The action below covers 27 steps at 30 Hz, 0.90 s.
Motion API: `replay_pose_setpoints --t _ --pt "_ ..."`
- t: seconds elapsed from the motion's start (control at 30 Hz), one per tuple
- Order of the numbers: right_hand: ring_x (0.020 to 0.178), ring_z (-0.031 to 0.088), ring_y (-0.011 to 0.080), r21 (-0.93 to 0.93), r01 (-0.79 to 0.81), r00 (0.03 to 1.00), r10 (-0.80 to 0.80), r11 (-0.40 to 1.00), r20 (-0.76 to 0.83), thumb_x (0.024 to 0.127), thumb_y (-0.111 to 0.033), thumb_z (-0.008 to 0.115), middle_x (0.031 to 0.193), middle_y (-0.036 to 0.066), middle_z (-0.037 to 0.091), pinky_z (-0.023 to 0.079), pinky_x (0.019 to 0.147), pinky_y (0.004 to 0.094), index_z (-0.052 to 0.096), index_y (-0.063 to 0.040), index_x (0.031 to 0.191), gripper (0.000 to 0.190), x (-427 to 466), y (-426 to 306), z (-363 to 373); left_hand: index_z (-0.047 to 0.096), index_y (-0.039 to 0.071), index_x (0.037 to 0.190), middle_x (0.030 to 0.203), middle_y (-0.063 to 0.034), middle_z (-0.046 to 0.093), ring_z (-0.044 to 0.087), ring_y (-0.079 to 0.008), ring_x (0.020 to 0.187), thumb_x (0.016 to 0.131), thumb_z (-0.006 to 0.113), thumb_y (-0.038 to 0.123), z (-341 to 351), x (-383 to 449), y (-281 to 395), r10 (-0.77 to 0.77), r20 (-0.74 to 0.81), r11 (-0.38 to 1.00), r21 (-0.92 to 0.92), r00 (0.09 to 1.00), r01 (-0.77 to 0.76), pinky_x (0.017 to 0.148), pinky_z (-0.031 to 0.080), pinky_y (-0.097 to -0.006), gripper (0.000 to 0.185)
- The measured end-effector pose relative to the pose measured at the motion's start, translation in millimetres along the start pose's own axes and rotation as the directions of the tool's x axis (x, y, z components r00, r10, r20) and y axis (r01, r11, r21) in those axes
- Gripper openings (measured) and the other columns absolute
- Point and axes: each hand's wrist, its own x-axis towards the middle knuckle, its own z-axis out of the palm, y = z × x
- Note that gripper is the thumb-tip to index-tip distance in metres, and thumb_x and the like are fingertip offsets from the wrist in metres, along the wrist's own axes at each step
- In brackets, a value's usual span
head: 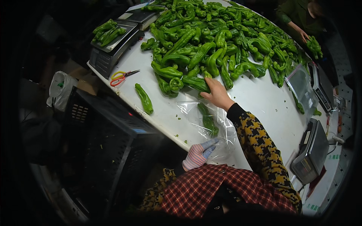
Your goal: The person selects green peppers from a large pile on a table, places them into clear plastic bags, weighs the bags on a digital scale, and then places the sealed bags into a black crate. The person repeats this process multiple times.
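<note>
A large heap of green peppers [195, 50] covers the far part of the white table [263, 101]. At its near edge my bare right hand [217, 92] lies on a dark green pepper [195, 82]; whether the fingers grip it cannot be told. My left hand [199, 154], in a striped glove, is at the lower edge of a clear plastic bag [191, 113], its fingertips at the film. Inside or under the film lies one pepper [208, 121]. Another pepper [144, 99] rests alone to the left, near scissors with red and yellow handles [118, 78].
A scale [113, 48] bearing peppers stands at the left, another scale [311, 152] at the right. Black plastic crates [113, 113] adjoin the left table edge. Clear bags [302, 87] lie at the right. Across the table, another person's hand [303, 34] touches peppers.
</note>
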Motion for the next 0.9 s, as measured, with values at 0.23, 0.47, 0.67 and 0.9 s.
replay_pose_setpoints --t 0.23,0.47,0.67,0.9 --pt "0.100 0.048 0.0331 0.028 0.212 0.972 -0.208 0.977 -0.110 0.058 0.004 0.066 0.106 0.015 0.050 0.042 0.085 0.0388 0.051 -0.006 0.115 0.059 -38.3 -1.8 -21.1 0.058 0.003 0.117 0.109 -0.0110 0.064 0.059 -0.0124 0.097 0.088 0.054 0.006 -0.6 3.7 2.6 0.017 -0.014 0.992 0.128 1.000 -0.015 0.086 0.045 -0.0246 0.029" --pt "0.103 0.049 0.0254 0.334 0.027 0.948 0.082 0.942 -0.307 0.063 0.001 0.071 0.111 0.012 0.046 0.043 0.086 0.0327 0.049 -0.006 0.118 0.060 -131.2 -30.0 -69.2 0.056 -0.001 0.118 0.094 -0.0049 0.064 0.053 -0.0069 0.078 0.087 0.059 0.013 8.9 15.4 -3.5 0.060 -0.106 0.987 -0.141 0.993 -0.074 0.074 0.045 -0.0221 0.034" --pt "0.107 0.049 0.0248 0.485 -0.059 0.951 0.197 0.873 -0.240 0.063 -0.004 0.074 0.114 0.012 0.046 0.043 0.088 0.0335 0.048 -0.007 0.119 0.061 -205.1 -48.8 -80.8 0.052 -0.003 0.119 0.103 -0.0056 0.059 0.051 -0.0080 0.084 0.081 0.069 0.024 22.3 30.5 20.8 -0.047 -0.035 0.934 -0.355 0.998 0.032 0.074 0.043 -0.0220 0.050" --pt "0.105 0.049 0.0252 0.427 0.000 0.926 0.162 0.904 -0.342 0.063 -0.007 0.076 0.115 0.013 0.045 0.044 0.086 0.0340 0.047 -0.008 0.120 0.064 -247.2 -53.9 -88.5 0.058 0.001 0.105 0.085 0.0023 0.057 0.044 -0.0026 0.067 0.082 0.067 0.023 59.1 16.3 37.1 -0.103 -0.033 0.924 -0.374 0.994 0.083 0.059 0.037 -0.0181 0.033"
